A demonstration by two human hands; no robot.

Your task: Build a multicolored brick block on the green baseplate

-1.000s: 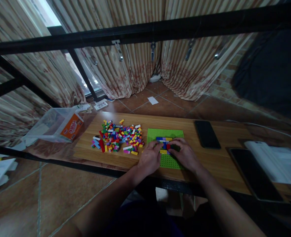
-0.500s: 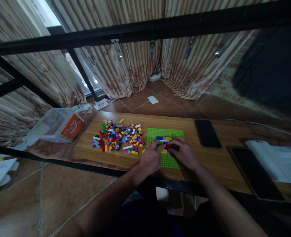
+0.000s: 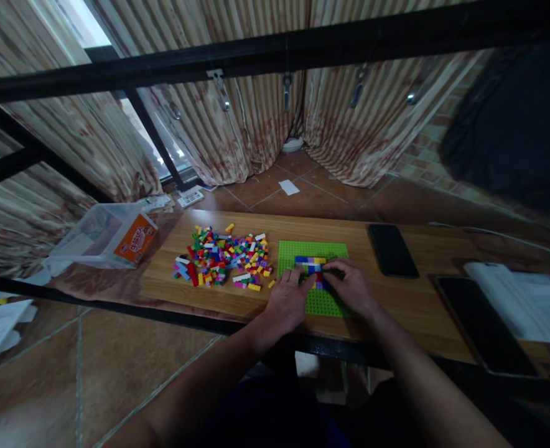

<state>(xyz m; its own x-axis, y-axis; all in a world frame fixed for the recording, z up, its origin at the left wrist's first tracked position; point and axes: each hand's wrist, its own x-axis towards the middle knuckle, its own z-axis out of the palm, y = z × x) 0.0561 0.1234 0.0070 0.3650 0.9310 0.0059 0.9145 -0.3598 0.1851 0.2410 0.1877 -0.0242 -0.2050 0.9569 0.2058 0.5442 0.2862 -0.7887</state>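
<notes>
A green baseplate (image 3: 293,252) lies on the wooden table (image 3: 419,298), with a small block of coloured bricks (image 3: 310,261) built on its middle. My left hand (image 3: 287,302) rests on the plate's left part, fingers curled against the build. My right hand (image 3: 352,289) sits on the plate's right side, fingertips pinched at the bricks beside the left hand's. What the fingertips hold is too small to make out. A heap of loose coloured bricks (image 3: 223,258) lies left of the plate.
A clear plastic box with an orange label (image 3: 104,236) lies at the table's left end. A black phone (image 3: 391,249) lies right of the plate, a dark tablet (image 3: 483,326) and white papers (image 3: 520,298) farther right. A black metal bar (image 3: 275,50) crosses overhead.
Both hands have stayed at the build, fingertips shifting slightly and drawing closer together at its lower edge. The view has drifted a little.
</notes>
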